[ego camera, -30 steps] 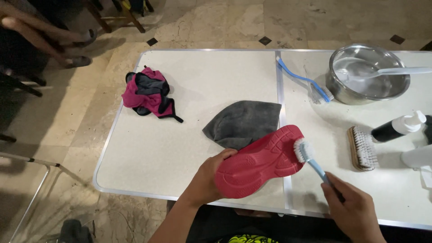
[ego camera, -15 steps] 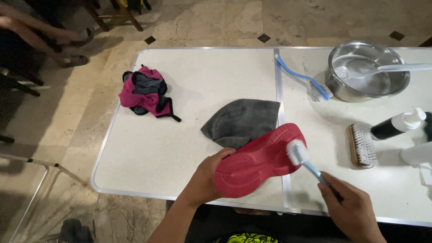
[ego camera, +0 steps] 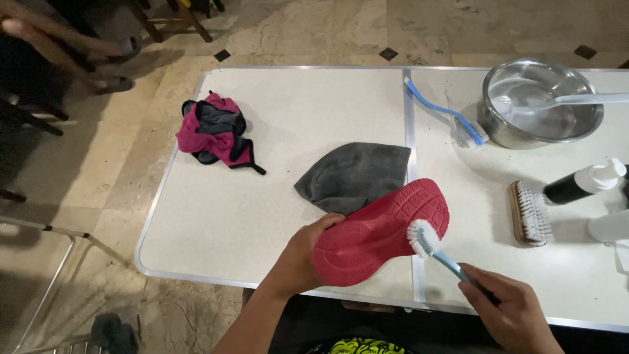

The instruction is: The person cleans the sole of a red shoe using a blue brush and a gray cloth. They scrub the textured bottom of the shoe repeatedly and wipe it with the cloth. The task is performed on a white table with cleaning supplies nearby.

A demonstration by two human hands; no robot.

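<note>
My left hand grips the heel end of a red shoe, held sole up over the table's near edge. My right hand holds a blue-handled brush whose white bristles press against the sole near its toe end. A grey cloth lies just behind the shoe on the white folding table.
A pink and grey shoe lies at the table's left. A steel bowl with a white spoon, a blue toothbrush, a wooden brush and a black bottle sit right. A person's legs at top left.
The brush head has slid down along the sole toward me, from the toe edge to lower on the sole. My left hand keeps the shoe steady.
</note>
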